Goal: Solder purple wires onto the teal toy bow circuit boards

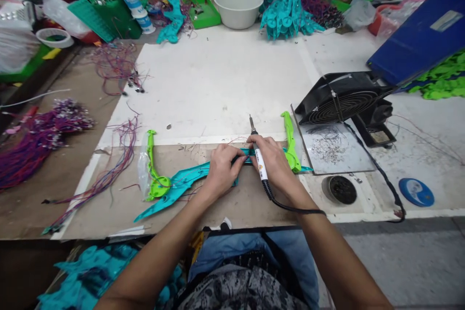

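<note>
Below the table edge, left of your lap, lie more teal parts (98,276). The frame (191,177) lies across the brown board (119,203) in front of you: long, teal, with a pointed left end, thin wires along it, and a lime arm (159,186) at the left and another lime arm (290,152) at the right, both pointing away from you. Your left hand (223,164) pinches its middle; your right hand (274,160) grasps the iron (259,160), fingertips down by the same spot. Your hands cover that middle, so the details there are hidden. The iron's tip points away from you, and its cord (296,209) crosses your right forearm. To the right sit a tin (340,190) and a blue lid (416,191); beyond them, a plate (329,150) with scraps and a black fan (341,101). Wires (39,140) crowd the left. At the far side stand a bowl (239,7) and a teal heap (290,14).
</note>
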Demonstrator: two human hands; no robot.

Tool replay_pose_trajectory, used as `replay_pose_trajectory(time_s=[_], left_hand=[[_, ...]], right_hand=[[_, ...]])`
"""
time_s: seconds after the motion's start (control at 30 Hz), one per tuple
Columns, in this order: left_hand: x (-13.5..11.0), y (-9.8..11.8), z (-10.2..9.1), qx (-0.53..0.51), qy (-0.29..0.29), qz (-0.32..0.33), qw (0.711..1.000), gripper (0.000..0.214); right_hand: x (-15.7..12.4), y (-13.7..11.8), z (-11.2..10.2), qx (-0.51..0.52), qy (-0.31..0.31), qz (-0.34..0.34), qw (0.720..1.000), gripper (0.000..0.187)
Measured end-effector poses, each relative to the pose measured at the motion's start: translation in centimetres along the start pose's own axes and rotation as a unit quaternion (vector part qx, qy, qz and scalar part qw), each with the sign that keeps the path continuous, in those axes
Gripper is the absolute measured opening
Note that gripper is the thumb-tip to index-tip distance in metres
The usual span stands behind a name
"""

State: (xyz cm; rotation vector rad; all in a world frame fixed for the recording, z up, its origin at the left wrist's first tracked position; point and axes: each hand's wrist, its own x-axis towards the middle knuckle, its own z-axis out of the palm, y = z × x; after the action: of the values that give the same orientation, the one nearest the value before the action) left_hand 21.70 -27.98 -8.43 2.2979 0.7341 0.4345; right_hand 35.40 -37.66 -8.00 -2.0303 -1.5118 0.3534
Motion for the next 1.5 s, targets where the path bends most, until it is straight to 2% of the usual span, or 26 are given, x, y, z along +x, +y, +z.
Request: replay_pose_trajectory(time_s=[0.13,0.27,0.33,0.53,0.7,1.03,1.5], left_hand=[[0.1,-0.2,-0.2,-0.019,-0.024,-0.005,1.000,0.008],[0.3,0.1,-0.6,-0.071,-0.017,-0.037,0.997,0.008],[0.4,0.5,-0.6,-0.066,-0.020,-0.035,0.997,0.007],[1.0,2.1,0.1,-0.010,-0.077,-0.018,0.997,0.010],[1.4,2.0,0.9,0.017,-0.068,-0.038,0.997,0.010],[1.1,1.5,1.3,0.028,-0.055,-0.016,0.998,0.011],[1.3,1.7,1.2,0.065,-0.086,0.000,0.994,0.012]], right_hand=[[0.2,0.3,0.2,0.021,0.015,-0.001,1.000,0.031],[0.0,0.3,-0.2,0.130,0.047,0.020,0.990,0.034],[-0.2,0.5,-0.7,0.163,0.054,0.032,0.985,0.036],[-0.7,1.4,-1.3,0.099,0.042,0.036,0.994,0.034],[-0.2,1.6,-1.1,0.050,0.042,0.019,0.998,0.032],[-0.2,1.9,-1.2,0.107,0.019,0.031,0.994,0.035],[-0.2,1.7,-1.4,0.123,0.013,0.026,0.992,0.033]])
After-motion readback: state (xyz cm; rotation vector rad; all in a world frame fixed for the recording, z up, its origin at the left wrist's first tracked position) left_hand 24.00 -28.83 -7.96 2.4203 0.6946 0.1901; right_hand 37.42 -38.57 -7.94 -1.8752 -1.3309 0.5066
